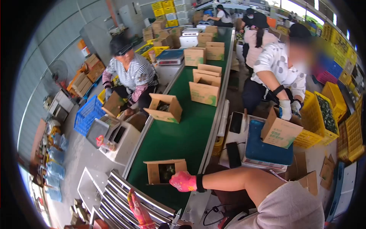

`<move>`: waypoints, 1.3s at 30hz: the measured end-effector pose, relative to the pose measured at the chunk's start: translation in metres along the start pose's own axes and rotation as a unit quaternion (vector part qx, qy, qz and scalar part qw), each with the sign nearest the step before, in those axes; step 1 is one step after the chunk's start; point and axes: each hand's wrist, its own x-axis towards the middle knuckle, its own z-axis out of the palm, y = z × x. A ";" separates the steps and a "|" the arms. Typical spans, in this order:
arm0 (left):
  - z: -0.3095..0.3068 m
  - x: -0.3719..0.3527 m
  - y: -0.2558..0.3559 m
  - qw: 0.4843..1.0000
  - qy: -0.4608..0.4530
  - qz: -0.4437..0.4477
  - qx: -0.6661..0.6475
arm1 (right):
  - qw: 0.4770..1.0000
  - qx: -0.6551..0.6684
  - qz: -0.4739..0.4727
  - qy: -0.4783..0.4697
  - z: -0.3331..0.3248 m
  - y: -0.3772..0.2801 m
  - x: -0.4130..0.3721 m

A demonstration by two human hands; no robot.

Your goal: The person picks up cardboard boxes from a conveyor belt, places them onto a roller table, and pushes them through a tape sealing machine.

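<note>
My right hand (183, 181), in a pink patterned glove, grips the right side of an open cardboard box (153, 174) on the near end of the green conveyor belt (167, 143). Dark green contents (166, 172) show inside the box, too small to name. My left hand (139, 210), in a matching glove, is over the metal rollers (124, 196) at the belt's end. Its fingers are stretched out and nothing shows in them. It is apart from the box.
More open boxes (205, 86) stand farther up the belt. A co-worker on the left holds a box (113, 104); another on the right reaches into a box (280, 129) on a blue scale (254, 143). Yellow crates (326, 114) line the right side.
</note>
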 end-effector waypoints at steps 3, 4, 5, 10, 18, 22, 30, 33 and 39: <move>0.044 0.046 -0.026 0.968 0.084 -0.227 0.069 | 0.992 0.049 0.008 0.115 0.040 0.041 -0.060; 0.029 0.064 -0.063 0.956 0.063 -0.278 0.074 | 0.990 0.097 0.007 0.107 0.038 0.048 -0.077; 0.033 0.069 -0.090 0.953 0.057 -0.285 0.084 | 0.937 0.219 -0.037 0.269 0.056 0.058 -0.089; 0.067 0.062 -0.147 0.949 -0.041 -0.302 -0.083 | 0.985 0.150 0.046 0.067 -0.007 0.058 -0.120; -0.009 0.040 -0.072 0.992 -0.055 -0.115 0.006 | 0.967 0.201 -0.045 0.150 -0.110 -0.009 -0.087; -0.042 0.031 -0.039 0.994 -0.045 -0.099 -0.007 | 0.975 0.098 -0.053 0.191 -0.095 -0.080 -0.039; -0.149 -0.043 -0.007 0.994 0.028 -0.075 -0.077 | 0.928 0.165 -0.315 0.111 -0.135 -0.173 -0.004; -0.179 -0.076 -0.017 0.989 0.052 -0.071 -0.120 | 0.938 0.164 -0.298 0.074 -0.140 -0.195 0.012; -0.214 -0.108 -0.026 0.977 0.076 -0.051 -0.194 | 0.962 0.131 -0.198 -0.133 -0.171 -0.221 0.062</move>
